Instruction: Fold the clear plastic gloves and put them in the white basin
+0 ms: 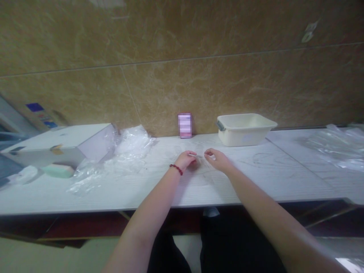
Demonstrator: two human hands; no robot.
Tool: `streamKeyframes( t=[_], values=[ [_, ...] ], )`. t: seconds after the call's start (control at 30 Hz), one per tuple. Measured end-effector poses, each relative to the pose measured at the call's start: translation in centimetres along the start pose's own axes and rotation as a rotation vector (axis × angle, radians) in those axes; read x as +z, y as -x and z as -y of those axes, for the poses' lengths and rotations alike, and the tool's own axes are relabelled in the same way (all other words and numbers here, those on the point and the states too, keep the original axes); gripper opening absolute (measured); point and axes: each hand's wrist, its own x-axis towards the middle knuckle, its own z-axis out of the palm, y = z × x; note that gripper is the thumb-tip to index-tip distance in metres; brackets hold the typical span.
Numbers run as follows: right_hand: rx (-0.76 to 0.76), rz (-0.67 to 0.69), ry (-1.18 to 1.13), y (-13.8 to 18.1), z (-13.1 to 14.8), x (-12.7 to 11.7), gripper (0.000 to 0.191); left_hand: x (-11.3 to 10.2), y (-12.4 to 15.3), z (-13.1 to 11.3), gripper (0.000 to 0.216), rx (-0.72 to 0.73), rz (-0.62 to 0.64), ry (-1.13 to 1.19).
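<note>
My left hand [187, 160], a dark red bead bracelet at its wrist, is over the middle of the white wood-grain table. Its fingers are curled in a pinch. Facing it a short way off, my right hand [216, 159] has its thumb and fingertips pressed together. Between and below the two hands is a faint sheet of see-through film, which looks like a clear plastic bag [204, 169]. Its edges hardly show against the pale tabletop. Both hands appear to pinch it, though the contact at the fingertips is blurred.
A cream plastic bin [241, 136] with a grey handle stands back right. A small pixelated pink-purple card [185, 126] leans on the marble wall. On the left are a white box [62, 142], crumpled clear plastic [132, 142] and a pale green block [58, 170]. More clear bags [341, 146] lie right.
</note>
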Motion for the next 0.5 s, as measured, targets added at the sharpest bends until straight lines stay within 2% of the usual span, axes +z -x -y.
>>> streamKeyframes(
  t=[0.07, 0.3, 0.5],
  values=[
    [-0.003, 0.042, 0.054, 0.0, -0.6, -0.3, 0.023, -0.3, -0.1, 0.1, 0.014, 0.033, 0.009, -0.140],
    [-0.034, 0.277, 0.260, 0.5, -1.3, -0.7, 0.031, -0.9, 0.1, 0.2, 0.029, 0.102, 0.041, -0.516],
    [-0.031, 0.311, 0.267, 0.7, -1.2, -0.7, 0.035, -1.2, -0.3, 0.4, 0.031, 0.241, 0.012, -0.727]
  ],
)
